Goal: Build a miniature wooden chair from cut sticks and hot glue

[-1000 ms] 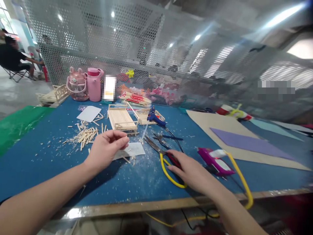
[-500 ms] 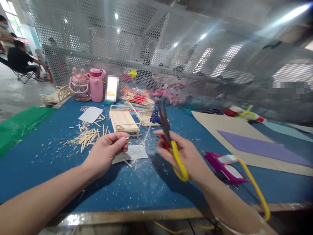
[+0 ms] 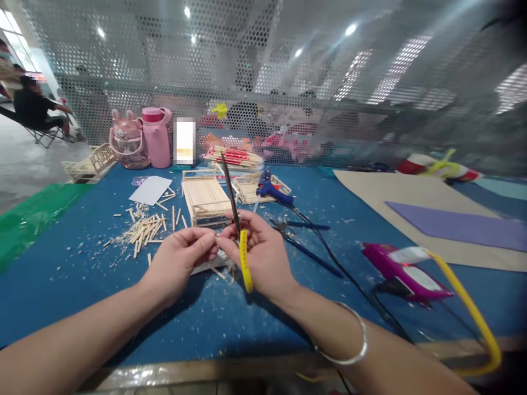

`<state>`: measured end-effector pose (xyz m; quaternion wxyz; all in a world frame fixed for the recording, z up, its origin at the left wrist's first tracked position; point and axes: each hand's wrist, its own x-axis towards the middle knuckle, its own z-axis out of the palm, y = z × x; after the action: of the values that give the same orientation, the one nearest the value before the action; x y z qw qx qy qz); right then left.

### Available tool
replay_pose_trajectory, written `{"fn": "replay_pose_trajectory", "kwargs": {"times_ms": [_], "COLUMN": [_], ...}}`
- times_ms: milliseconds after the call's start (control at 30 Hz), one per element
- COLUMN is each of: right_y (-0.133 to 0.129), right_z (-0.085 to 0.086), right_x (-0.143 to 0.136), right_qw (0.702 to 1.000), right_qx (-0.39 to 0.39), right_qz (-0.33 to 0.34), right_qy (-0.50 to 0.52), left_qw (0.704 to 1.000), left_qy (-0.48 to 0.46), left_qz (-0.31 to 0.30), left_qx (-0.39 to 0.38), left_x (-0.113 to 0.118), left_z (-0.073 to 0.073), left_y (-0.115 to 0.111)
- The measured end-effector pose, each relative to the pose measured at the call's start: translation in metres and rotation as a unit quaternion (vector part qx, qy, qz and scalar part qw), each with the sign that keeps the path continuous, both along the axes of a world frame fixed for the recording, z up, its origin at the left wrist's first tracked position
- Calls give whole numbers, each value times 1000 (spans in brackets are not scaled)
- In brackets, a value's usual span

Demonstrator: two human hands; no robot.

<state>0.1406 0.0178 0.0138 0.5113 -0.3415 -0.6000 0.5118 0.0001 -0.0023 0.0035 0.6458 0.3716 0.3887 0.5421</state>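
Note:
My left hand (image 3: 177, 260) is pinched closed near the middle of the blue table; what lies between its fingertips is too small to name. Touching it at the fingertips, my right hand (image 3: 263, 255) holds yellow-handled scissors (image 3: 246, 260), their dark blades pointing up and slightly left. Under the hands lies a white paper piece (image 3: 209, 264), partly hidden. Just beyond stands a small stick-built bed frame (image 3: 206, 195). Cut wooden sticks (image 3: 148, 227) and crumbs are heaped to the left, by a white card (image 3: 151, 190).
A blue glue gun (image 3: 272, 189) rests on a second stick frame. Pliers (image 3: 304, 247), a cable and a magenta device (image 3: 405, 272) lie right. Pink bottles (image 3: 157, 140) stand back left, before a perforated metal screen (image 3: 164, 66). A purple sheet (image 3: 457, 225) is far right.
My right hand has moved left with the scissors and now meets my left hand. The glue gun and pliers show more fully. The view has shifted slightly.

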Motion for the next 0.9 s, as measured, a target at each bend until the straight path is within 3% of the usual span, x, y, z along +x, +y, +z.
{"fn": "replay_pose_trajectory", "kwargs": {"times_ms": [167,267,433,533,633,733,900], "right_y": [1,1,0,1,4,6,8], "right_z": [2,3,2,2,4,6,4], "right_x": [2,5,7,8,11,15,17], "right_qw": [1000,1000,999,999,995,975,910], "right_qx": [-8,7,26,45,84,143,253], "right_qz": [0,10,32,25,14,23,4], "right_qy": [14,9,-9,-17,-58,-168,-328], "left_qw": [999,998,997,998,1000,999,997], "left_qy": [-26,-23,22,16,-2,-18,-21], "left_qz": [8,-18,-79,-60,-4,39,47], "left_qx": [-29,-58,-13,-4,4,30,62], "left_x": [1,1,-2,-3,-5,-7,-9], "left_z": [3,5,3,4,8,13,15], "left_y": [-2,-4,-4,-4,-3,-3,-1]}}
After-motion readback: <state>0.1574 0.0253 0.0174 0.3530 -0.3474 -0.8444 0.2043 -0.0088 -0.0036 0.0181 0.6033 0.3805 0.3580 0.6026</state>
